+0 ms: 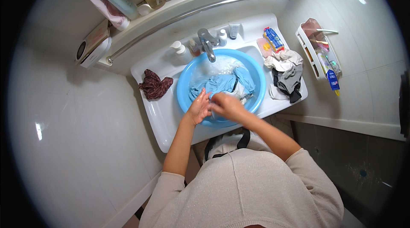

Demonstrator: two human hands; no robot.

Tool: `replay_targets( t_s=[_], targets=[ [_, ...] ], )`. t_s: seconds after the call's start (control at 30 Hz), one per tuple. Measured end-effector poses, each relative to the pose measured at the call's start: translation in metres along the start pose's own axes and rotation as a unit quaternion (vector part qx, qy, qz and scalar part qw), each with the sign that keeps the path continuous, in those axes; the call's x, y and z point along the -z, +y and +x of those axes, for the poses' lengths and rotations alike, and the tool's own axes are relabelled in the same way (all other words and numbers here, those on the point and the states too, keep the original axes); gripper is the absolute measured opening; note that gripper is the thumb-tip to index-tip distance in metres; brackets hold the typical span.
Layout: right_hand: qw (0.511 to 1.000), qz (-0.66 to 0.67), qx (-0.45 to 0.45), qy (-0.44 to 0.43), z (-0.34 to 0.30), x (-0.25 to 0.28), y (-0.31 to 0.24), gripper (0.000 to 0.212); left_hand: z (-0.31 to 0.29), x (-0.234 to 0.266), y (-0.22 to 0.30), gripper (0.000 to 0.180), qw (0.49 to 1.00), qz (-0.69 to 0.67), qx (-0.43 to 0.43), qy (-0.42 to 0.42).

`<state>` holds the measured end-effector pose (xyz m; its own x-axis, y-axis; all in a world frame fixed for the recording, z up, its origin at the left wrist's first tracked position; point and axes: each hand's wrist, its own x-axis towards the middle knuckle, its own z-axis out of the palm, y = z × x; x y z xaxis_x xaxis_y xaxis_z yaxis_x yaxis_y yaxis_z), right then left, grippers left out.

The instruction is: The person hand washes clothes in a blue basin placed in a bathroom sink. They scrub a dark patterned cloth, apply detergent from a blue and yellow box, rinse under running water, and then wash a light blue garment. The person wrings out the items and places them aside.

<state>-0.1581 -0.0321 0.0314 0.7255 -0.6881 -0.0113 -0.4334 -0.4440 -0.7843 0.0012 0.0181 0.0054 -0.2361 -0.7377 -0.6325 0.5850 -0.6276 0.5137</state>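
A light blue plastic basin stands in the white sink under the faucet. Sudsy water and a wet light blue garment with a dark trim fill it, along with some white cloth. Over the basin's near side, my left hand has its palm turned toward the right hand and its fingers stretched out. Close against that palm, my right hand is closed with its fingers curled, slightly blurred. Whatever it may hold is hidden. Both hands are above the garment's near edge.
A dark red patterned cloth lies on the sink's left ledge. White, grey and black clothes are heaped on the right ledge beside a blue-and-yellow packet. A pump bottle stands behind the basin. A metal rail runs below the bottle shelf.
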Motion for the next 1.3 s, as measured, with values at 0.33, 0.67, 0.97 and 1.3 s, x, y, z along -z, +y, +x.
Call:
replay_targets(
  t_s=[0.33,0.67,0.97,1.3],
  targets=[
    [0.877,0.46,-0.127,0.063,-0.002,-0.001,-0.002,0.01,0.027,0.031,0.0,0.08,0.911,0.393,-0.103,0.077],
    [0.98,0.18,0.04,-0.076,0.023,0.053,0.022,0.043,0.043,-0.022,-0.008,0.069,0.97,-0.226,-0.085,-0.031],
    [0.903,-0.289,-0.222,0.229,0.093,0.184,0.294,0.057,0.058,-0.031,-0.008,0.041,0.955,-0.27,-0.12,0.025],
    [0.888,-0.305,-0.304,0.163,0.12,0.203,0.312,0.054,0.048,-0.029,-0.021,0.044,0.923,-0.344,-0.166,0.034]
  ],
)
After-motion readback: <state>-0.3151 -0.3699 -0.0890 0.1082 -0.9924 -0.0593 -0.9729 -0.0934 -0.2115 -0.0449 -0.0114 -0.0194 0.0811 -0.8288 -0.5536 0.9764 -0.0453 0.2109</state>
